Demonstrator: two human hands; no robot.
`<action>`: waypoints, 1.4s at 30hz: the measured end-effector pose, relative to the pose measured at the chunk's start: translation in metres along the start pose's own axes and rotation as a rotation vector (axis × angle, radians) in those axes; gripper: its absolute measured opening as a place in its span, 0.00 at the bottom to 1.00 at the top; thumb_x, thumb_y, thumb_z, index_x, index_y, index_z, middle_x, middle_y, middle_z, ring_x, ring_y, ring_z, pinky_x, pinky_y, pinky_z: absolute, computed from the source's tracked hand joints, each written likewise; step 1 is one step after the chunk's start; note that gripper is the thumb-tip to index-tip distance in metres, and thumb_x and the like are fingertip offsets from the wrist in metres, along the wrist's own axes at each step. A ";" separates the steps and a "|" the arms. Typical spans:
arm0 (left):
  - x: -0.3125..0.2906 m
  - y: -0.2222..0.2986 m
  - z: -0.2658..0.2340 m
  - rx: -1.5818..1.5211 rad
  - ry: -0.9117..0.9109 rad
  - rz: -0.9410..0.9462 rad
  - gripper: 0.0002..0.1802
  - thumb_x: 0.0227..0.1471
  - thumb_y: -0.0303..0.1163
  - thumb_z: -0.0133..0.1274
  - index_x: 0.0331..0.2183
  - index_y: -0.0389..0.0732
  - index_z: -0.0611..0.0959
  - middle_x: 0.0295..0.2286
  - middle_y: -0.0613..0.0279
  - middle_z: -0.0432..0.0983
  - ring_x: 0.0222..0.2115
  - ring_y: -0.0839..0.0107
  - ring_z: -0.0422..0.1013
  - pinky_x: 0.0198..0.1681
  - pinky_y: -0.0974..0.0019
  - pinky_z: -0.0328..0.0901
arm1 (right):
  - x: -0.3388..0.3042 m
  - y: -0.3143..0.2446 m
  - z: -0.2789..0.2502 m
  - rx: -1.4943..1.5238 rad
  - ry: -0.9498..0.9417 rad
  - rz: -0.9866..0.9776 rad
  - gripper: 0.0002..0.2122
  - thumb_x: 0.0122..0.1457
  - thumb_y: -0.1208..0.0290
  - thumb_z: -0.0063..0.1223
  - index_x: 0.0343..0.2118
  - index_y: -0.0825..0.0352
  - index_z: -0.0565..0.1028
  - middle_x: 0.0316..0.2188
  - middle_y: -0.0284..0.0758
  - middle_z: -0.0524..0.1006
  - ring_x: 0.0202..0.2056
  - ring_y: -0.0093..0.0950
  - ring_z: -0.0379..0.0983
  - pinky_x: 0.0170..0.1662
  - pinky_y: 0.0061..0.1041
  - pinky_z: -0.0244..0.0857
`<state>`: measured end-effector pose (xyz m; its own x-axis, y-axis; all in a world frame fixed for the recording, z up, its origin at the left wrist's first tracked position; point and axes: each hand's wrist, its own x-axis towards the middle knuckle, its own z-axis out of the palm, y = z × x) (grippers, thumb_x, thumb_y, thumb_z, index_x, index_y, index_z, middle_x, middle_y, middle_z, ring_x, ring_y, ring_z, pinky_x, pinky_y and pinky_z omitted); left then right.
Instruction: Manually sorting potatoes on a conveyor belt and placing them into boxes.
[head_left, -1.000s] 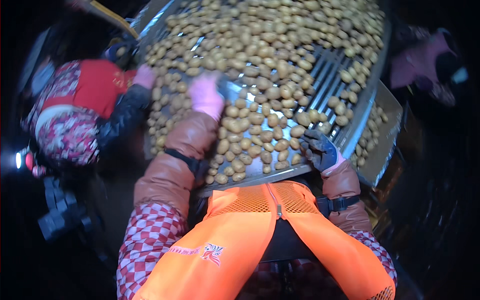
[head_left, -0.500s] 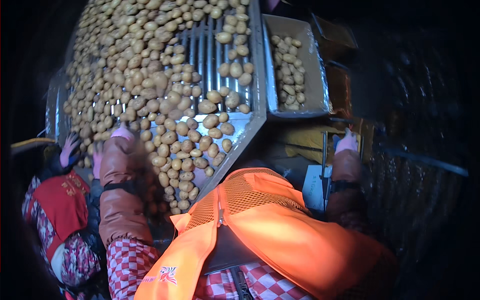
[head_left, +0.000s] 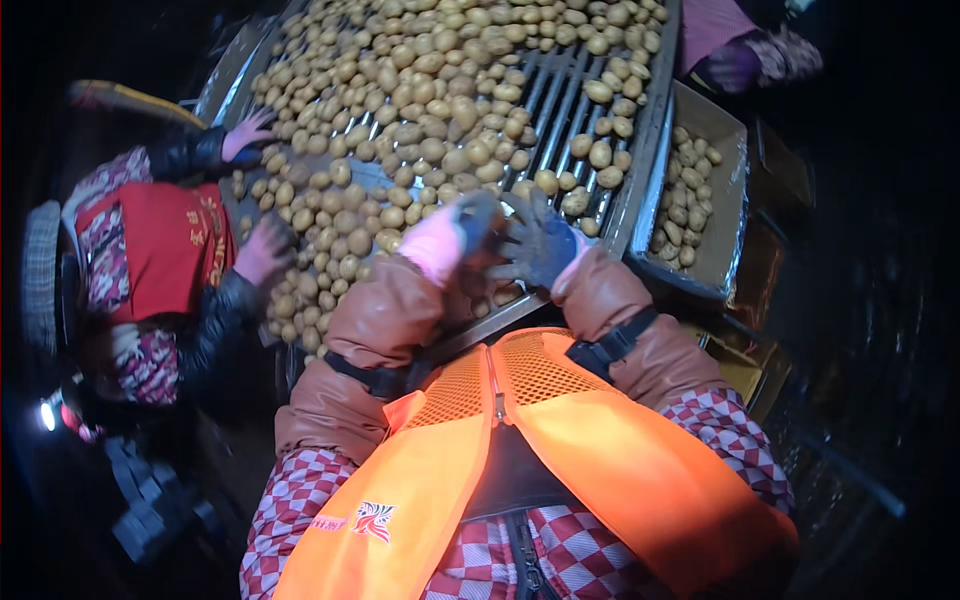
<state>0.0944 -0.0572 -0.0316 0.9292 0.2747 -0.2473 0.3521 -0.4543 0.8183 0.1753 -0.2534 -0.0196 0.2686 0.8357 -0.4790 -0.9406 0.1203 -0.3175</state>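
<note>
The surroundings are dark; only the sorting surface (head_left: pixel 590 75), a bed of parallel metal bars with raised side walls, is lit. Potatoes (head_left: pixel 420 110) cover most of the bars in a loose single layer, thick at the far and left parts and thin toward the right, where bare bars show. The gaps between the bars appear suited to letting soil and small pieces drop away while the potatoes ride on top.

The left hand (head_left: pixel 440 240), in a pink glove with dark fingertips, and the right hand (head_left: pixel 540 240), in a dark glove, meet at the near edge of the surface, fingers curled and touching one another. Whether they close on a potato cannot be told; the gloves hide the palms.

A grey rectangular crate (head_left: pixel 735 150) stands just beside the right wall of the surface, within reach of the right hand. It holds a shallow layer of potatoes, well short of full.

At the left side, another person (head_left: pixel 150 250) in a red vest rests two gloved hands among the potatoes.
</note>
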 end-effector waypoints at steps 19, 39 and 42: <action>-0.138 -0.079 -0.025 -0.058 0.464 -0.175 0.22 0.62 0.38 0.53 0.54 0.36 0.78 0.46 0.46 0.78 0.49 0.60 0.75 0.54 0.64 0.66 | -0.085 -0.095 -0.099 0.353 0.225 -0.585 0.41 0.62 0.36 0.43 0.61 0.75 0.63 0.55 0.52 0.70 0.54 0.45 0.70 0.57 0.51 0.68; -0.210 -0.166 -0.025 0.657 0.538 -0.430 0.22 0.53 0.49 0.55 0.50 0.57 0.82 0.52 0.57 0.74 0.55 0.56 0.68 0.60 0.45 0.55 | -0.027 -0.058 -0.076 -0.533 0.262 -0.150 0.28 0.61 0.51 0.56 0.59 0.64 0.69 0.44 0.36 0.78 0.37 0.27 0.77 0.36 0.23 0.71; -0.224 -0.164 -0.023 0.689 0.786 -0.541 0.20 0.52 0.44 0.55 0.47 0.52 0.83 0.48 0.58 0.77 0.51 0.56 0.71 0.57 0.50 0.58 | -0.005 -0.037 -0.035 -0.679 0.231 -0.060 0.29 0.60 0.49 0.56 0.59 0.64 0.70 0.45 0.36 0.77 0.40 0.29 0.76 0.40 0.26 0.71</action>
<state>-0.1737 -0.0247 -0.0981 0.4004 0.9099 0.1085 0.8896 -0.4143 0.1924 0.2166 -0.2808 -0.0345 0.4234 0.6940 -0.5823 -0.6063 -0.2605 -0.7514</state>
